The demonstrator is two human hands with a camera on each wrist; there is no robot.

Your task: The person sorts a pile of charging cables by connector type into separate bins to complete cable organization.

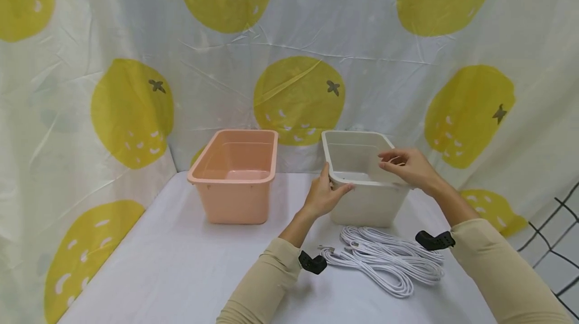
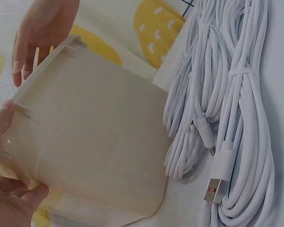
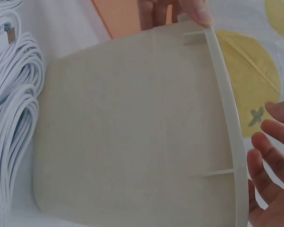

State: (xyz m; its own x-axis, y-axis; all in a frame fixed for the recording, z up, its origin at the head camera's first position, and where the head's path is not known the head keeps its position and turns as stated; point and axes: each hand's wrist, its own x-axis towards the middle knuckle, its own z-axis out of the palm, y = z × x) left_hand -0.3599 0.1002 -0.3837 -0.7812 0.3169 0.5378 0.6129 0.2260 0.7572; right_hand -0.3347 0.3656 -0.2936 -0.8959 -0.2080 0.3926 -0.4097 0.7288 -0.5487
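Note:
A white plastic bin [image 1: 368,206] stands on the right half of the table. My left hand [image 1: 322,194] grips its near left corner, with the thumb at the rim and the fingers along the outer side. Over the bin's right near rim hangs my right hand [image 1: 409,169], its fingers loosely bent and nothing seen between them; the right wrist view shows these fingers [image 3: 270,163] spread just beyond the rim. In front of the bin lie bundled white USB cables [image 1: 384,258]. A metal USB plug [image 2: 214,190] shows clearly in the left wrist view.
An orange plastic bin [image 1: 237,203] stands to the left of the white one. Behind both hangs a curtain [image 1: 371,83] printed with yellow lemons. A white cloth [image 1: 181,263] covers the table. Dark grid lines [image 1: 556,243] appear at the far right.

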